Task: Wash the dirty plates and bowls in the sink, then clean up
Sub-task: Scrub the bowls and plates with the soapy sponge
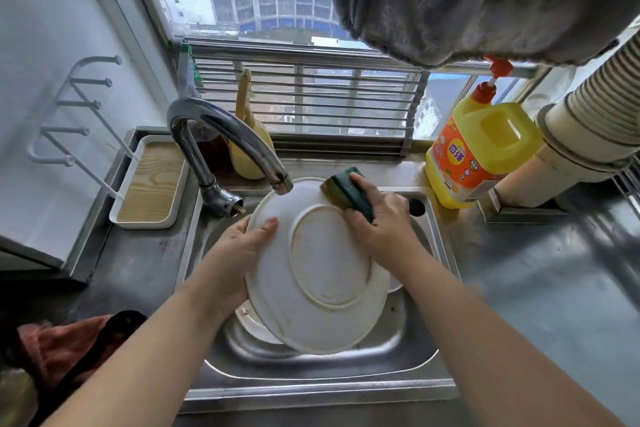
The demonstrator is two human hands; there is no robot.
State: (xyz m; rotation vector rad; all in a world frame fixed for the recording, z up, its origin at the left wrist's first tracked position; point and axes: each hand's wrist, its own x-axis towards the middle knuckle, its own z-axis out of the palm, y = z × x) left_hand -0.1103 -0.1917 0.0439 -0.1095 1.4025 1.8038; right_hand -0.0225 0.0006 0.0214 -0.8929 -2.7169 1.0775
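Observation:
A large white plate (pixel 311 308) is held tilted over the steel sink (pixel 311 381), its stained underside and foot ring facing me. My left hand (pixel 239 246) grips its left rim, thumb on the underside. My right hand (pixel 377 222) holds a green-and-yellow sponge (pixel 341 189) against the plate's upper right rim. Beneath the plate, part of another white dish (pixel 254 326) lies in the basin, mostly hidden.
A chrome faucet (pixel 221 139) arches over the plate's top edge. A yellow detergent bottle (pixel 481 149) stands at the sink's back right. A white tray with a wooden base (pixel 152 184) sits left. A reddish cloth (pixel 59 347) lies at front left; steel counter (pixel 540 270) extends right.

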